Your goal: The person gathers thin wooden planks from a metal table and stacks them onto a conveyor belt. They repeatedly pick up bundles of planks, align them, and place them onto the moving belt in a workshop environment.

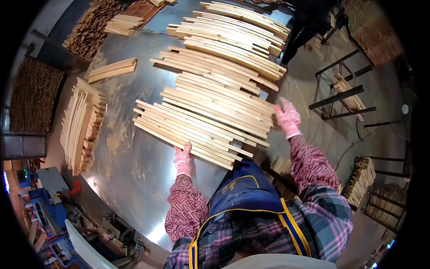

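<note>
Evidently gloved fingers [187, 146] against slats [191, 130]

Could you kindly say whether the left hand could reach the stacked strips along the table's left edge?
Probably, with a lean: dusty metal tabletop lies between the left hand and stacked strips.

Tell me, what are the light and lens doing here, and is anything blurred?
Head view: glare whitens the shiny grey metal table near its lower edge; head view: the topmost pale wooden strips bow and the picture's corners go black; head view: the right hand in a pink-and-white glove looks slightly blurred.
</note>
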Demonstrator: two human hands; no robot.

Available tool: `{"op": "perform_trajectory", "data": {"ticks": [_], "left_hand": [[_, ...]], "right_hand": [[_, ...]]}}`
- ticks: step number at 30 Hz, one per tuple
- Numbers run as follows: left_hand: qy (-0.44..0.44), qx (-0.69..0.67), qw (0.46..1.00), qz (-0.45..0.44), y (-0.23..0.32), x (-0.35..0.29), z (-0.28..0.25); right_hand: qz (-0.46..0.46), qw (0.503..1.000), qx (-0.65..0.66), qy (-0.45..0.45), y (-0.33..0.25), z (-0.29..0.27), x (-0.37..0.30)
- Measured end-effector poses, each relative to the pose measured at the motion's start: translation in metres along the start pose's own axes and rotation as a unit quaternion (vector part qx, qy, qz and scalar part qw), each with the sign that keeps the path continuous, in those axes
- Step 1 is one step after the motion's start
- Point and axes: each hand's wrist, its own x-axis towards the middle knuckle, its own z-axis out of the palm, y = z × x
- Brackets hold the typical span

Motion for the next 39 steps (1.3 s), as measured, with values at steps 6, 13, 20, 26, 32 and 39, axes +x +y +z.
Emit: {"op": "perform_trajectory", "data": {"ticks": [6, 13, 20, 26, 32, 39], "left_hand": [[0.039, 0.026, 0.998, -0.048, -0.005, -0.002, 0.037], [0.098, 0.072, 0.991, 0.051, -0.022, -0.007, 0.036], [0.082, -0.098, 0.99, 0.067, 0.02, 0.009, 0.019], [0.22, 0.202, 0.947, 0.118, 0.012, 0.002, 0.04], [0.276, 0.04, 0.956, 0.087, 0.001, -0.011, 0.05], [0.383, 0.077, 0.92, -0.024, -0.012, -0.011, 0.042]], "right_hand": [[0.14, 0.94, 0.056, -0.306, 0.059, 0.04, 0.047], [-0.037, 0.926, 0.14, -0.349, 0.012, 0.053, 0.016], [0.003, 0.872, -0.022, -0.488, -0.067, 0.039, 0.033], [-0.219, 0.889, -0.051, -0.399, -0.08, 0.01, 0.138], [-0.214, 0.976, -0.029, -0.027, -0.057, 0.036, 0.397], [-0.177, 0.958, -0.114, -0.195, -0.141, 0.107, 0.549]]}}
